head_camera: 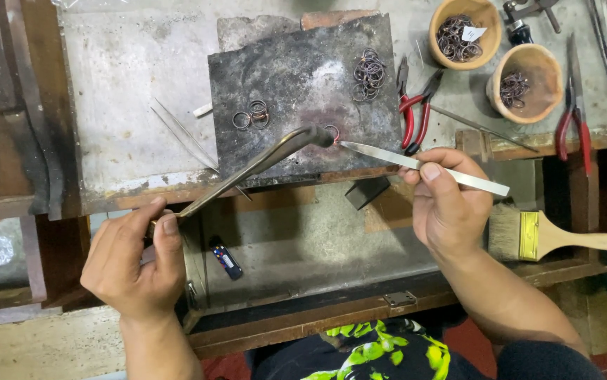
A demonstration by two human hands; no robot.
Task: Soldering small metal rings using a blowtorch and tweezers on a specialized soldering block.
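Note:
My left hand [136,262] grips the handle of a metal torch [261,160] whose nozzle points at a small wire ring [332,131] on a dark soldering block [303,84]. My right hand [444,200] holds long steel tweezers [416,164], their tip touching that same ring. Three more rings [252,115] lie left of centre on the block, and a pile of several rings [369,73] sits at its upper right.
Two clay bowls [462,43] [525,102] hold wire rings at the upper right. Red-handled pliers [416,112] lie beside the block, another pair [575,119] farther right. A paintbrush [550,238] rests at the right, spare tweezers [184,134] on the grey bench, and a small lighter [227,260] in the tray below.

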